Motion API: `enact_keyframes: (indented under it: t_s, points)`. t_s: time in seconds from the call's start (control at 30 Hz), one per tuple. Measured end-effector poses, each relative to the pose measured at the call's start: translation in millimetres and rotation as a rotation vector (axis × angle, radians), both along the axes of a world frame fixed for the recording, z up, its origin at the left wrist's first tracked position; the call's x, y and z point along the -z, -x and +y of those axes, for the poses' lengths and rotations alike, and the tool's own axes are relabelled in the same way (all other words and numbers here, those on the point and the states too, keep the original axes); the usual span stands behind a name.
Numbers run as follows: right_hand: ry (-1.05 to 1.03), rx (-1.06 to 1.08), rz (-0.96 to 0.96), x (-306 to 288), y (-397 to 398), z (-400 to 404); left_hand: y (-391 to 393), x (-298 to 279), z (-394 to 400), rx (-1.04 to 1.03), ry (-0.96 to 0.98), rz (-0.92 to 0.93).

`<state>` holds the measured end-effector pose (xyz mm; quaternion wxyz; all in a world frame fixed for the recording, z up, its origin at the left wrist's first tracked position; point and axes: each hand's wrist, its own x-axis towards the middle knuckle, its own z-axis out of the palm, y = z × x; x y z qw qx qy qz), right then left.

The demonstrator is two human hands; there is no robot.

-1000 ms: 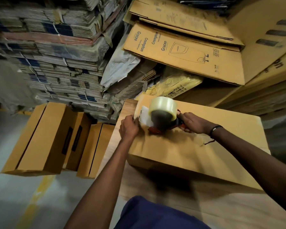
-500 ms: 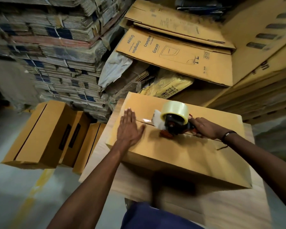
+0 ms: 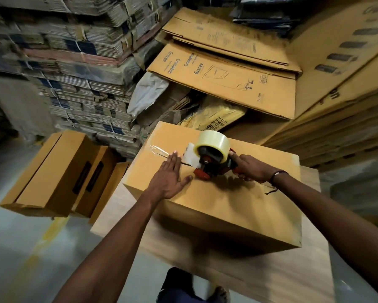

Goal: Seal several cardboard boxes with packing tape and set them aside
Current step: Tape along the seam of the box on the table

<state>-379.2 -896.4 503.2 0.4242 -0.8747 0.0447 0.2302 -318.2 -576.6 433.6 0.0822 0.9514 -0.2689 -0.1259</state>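
Brown cardboard box (image 3: 227, 206) on wooden surface (image 3: 271, 270) mid-taping: red tape dispenser (image 3: 212, 158) gripped by right hand (image 3: 250, 168), left hand (image 3: 169, 179) pressed flat. Dispenser to be drawn along seam next.

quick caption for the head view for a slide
Right hand runs a tape dispenser along a cardboard box seam while the left hand presses flat.
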Motion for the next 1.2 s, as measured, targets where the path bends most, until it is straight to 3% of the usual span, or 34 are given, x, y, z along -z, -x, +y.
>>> enact_keyframes:
  t_s: [0.13,0.33,0.57,0.8,1.03,1.2]
  points:
    - [0.082,-0.042,-0.03,-8.2,20.5,-30.6,0.2,1.0,3.4,0.0,0.021,-0.012]
    - [0.078,0.01,0.019,-7.4,62.2,-86.4,12.7,0.4,-1.7,-0.044,0.207,-0.148]
    - [0.048,0.046,0.041,-10.6,65.2,-87.1,43.8,3.2,-82.0,0.124,0.211,0.003]
    - [0.029,0.055,0.028,-9.6,78.4,-89.6,53.5,9.3,-90.4,0.135,0.153,-0.017]
    - [0.096,0.063,-0.029,-14.3,126.4,-148.2,56.6,3.5,-92.8,0.146,0.097,-0.076]
    - [0.013,0.044,-0.003,-1.3,132.7,-168.3,88.2,1.6,-140.5,0.139,0.131,-0.037]
